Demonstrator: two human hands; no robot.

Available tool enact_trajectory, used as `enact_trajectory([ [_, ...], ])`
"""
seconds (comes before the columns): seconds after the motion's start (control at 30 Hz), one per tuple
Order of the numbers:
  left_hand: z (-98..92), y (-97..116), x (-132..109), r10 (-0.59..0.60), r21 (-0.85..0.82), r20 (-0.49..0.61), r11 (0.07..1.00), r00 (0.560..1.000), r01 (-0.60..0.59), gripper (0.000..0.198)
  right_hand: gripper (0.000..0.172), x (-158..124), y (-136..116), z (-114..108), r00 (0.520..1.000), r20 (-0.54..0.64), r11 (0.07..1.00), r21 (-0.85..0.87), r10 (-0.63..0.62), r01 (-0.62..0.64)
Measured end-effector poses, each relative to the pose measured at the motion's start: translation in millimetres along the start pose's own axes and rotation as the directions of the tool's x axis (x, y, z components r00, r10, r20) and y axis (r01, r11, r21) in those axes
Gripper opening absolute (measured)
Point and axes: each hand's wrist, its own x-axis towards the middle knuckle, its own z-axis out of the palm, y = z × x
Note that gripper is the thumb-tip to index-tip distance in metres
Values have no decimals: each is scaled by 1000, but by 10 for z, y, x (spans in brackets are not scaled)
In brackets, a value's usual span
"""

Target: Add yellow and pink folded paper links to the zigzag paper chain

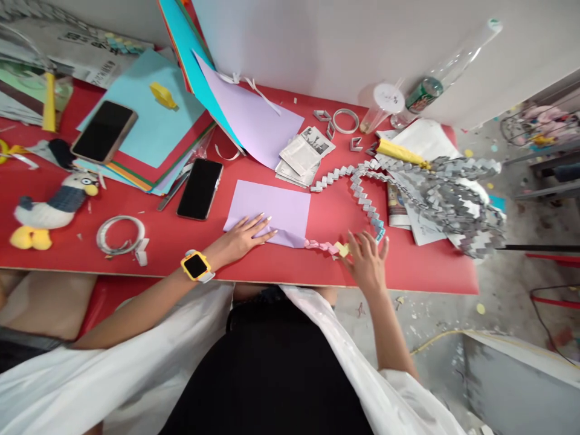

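Note:
My left hand (242,238) lies flat, fingers spread, on a sheet of purple paper (283,205) whose near edge is slightly bent. At the sheet's near right corner begins a chain of folded paper links, with pink links (321,246) and a yellow link (343,249). Over the yellow end hovers or rests my right hand (366,257), fingers apart and thumb beside that link. Whether the fingertips press on it I cannot tell. Just beyond those fingertips are blue links (377,226) at the end of a long grey paper chain (362,196).
Two phones (199,188), a coil of white cable (120,235) and a plush bird (54,202) lie to the left. Coloured sheets (149,115) are stacked behind. At right are a heap of grey chain (466,205), a plastic cup (383,109) and a bottle (423,95).

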Motion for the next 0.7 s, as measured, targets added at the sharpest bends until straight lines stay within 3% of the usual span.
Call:
enact_trajectory([
  [0.1, -16, -3, -7, 20, 0, -16, 1000, 1000, -20, 54, 35, -85, 597, 22, 999, 32, 999, 31, -23, 22],
  [0.23, -10, 10, -76, 26, -1, -28, 1000, 999, -26, 53, 39, 11, 970, 30, 999, 27, 991, 134, -27, 23],
  [0.4, 62, 102, -175, -3, 63, -41, 998, 999, 5, 52, 40, 180, 738, -124, 1000, -6, 1000, 15, 6, -6],
  [0.5, 51, 195, -209, -32, 80, -56, 996, 998, 37, 47, 45, 228, 538, -182, 996, 73, 998, -38, -55, 58],
  [0.7, -116, 324, -259, -36, 149, -195, 987, 980, 66, 45, 61, 76, 393, 4, 977, 109, 979, -79, -181, 190],
])
